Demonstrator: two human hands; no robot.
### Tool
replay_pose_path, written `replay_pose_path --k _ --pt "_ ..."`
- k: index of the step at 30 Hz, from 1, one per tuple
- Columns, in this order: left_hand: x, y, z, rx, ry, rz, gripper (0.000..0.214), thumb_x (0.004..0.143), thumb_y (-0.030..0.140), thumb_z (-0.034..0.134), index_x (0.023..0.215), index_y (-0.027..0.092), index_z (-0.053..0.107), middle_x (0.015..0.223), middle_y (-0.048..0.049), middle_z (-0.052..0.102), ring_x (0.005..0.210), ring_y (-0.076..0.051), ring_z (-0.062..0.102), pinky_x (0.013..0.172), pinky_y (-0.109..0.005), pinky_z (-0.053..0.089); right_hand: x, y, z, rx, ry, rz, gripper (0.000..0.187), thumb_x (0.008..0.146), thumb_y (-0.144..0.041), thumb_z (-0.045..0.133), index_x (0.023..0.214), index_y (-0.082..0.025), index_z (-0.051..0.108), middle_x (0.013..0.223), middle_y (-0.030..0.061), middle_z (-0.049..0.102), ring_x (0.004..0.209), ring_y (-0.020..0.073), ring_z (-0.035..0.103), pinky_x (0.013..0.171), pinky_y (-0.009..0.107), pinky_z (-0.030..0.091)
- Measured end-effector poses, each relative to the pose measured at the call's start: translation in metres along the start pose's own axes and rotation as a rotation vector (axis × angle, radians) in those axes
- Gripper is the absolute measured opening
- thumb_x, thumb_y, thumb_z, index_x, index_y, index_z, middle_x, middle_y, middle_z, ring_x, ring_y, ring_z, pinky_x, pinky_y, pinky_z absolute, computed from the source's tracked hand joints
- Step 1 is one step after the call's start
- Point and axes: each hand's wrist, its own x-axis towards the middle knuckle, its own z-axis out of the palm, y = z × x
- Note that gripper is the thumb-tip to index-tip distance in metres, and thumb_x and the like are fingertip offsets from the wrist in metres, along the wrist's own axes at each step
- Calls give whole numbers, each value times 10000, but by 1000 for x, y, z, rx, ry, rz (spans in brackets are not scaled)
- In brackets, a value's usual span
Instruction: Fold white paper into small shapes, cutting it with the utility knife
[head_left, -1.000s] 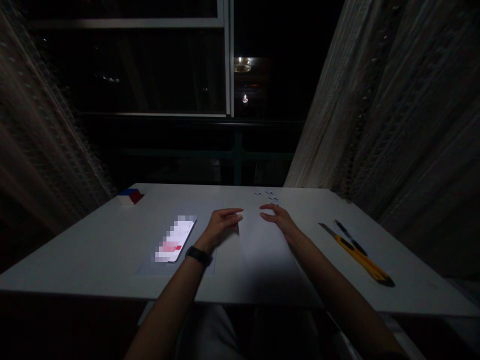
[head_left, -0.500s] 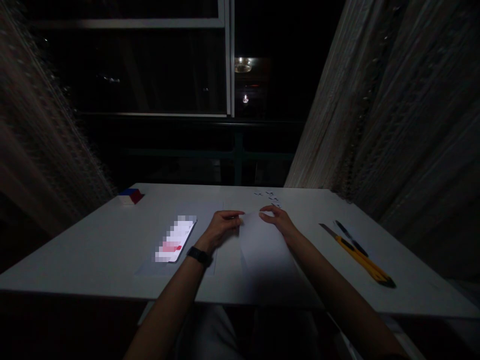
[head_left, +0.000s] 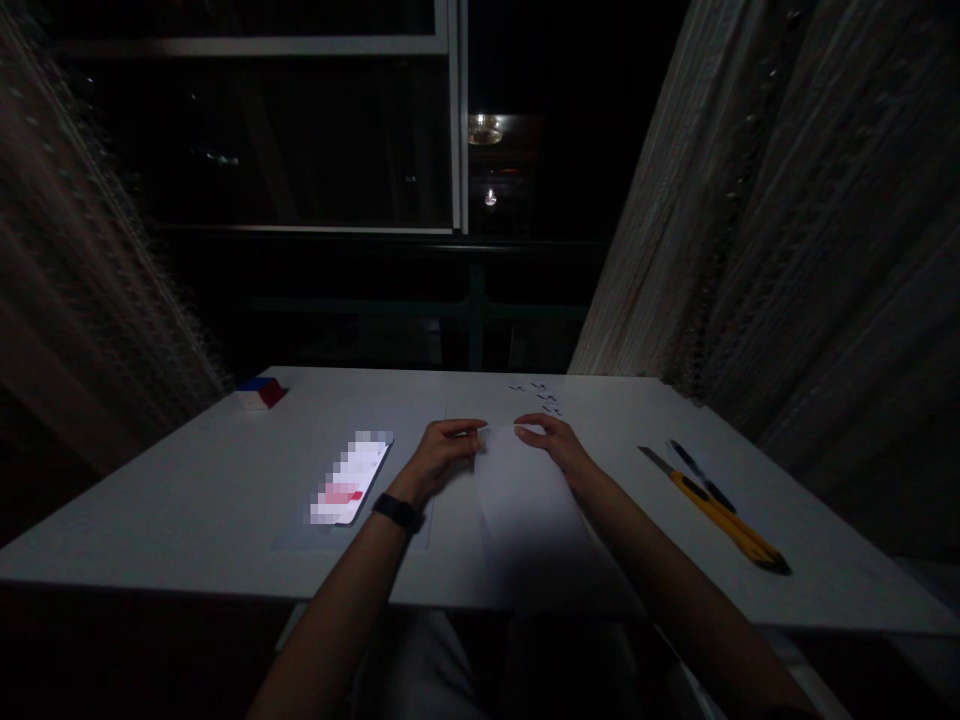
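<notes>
Head view looks down on a white table [head_left: 187, 490] in a dim room, with a dark window behind it and curtains on both sides. Both hands meet at the far edge of a sheet of paper [head_left: 525, 500] that lies near the middle of the table and runs back toward the person. The left hand [head_left: 439, 455], with a dark watch [head_left: 396, 512] on its wrist, pinches the far left corner of the paper between thumb and fingers. The right hand [head_left: 559, 448] grips the far right corner in the same way, fingers closed on the edge. To the left of the hands a lit phone [head_left: 351, 478] lies flat on the table. A small red and blue block [head_left: 259, 392] sits at the far left corner. To the right, well apart from the paper, a yellow utility knife [head_left: 720, 515] and a dark pen [head_left: 701, 475] lie side by side. A few tiny dark scraps [head_left: 544, 392] lie just beyond the hands.
</notes>
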Motion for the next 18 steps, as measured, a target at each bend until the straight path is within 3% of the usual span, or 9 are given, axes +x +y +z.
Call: replay_pose_path --k 10,18 --pt "-1 1 -1 -64 -25 -23 413 519 234 812 905 129 708 727 -52 648 627 -121 575 602 -239 436 5 1 -4 69 0 53 422 449 -391 795 808 -207 670 609 -9 644 534 172 580 533 300 437" --pt "0 1 -1 -60 -14 -8 426 534 237 804 936 149 697 762 -42 660 617 -110 578 570 -229 430 5 0 -5 71 -7 14 429 474 -376 789 857 -214 682 682 10 672 573 189 604 560 317 456"
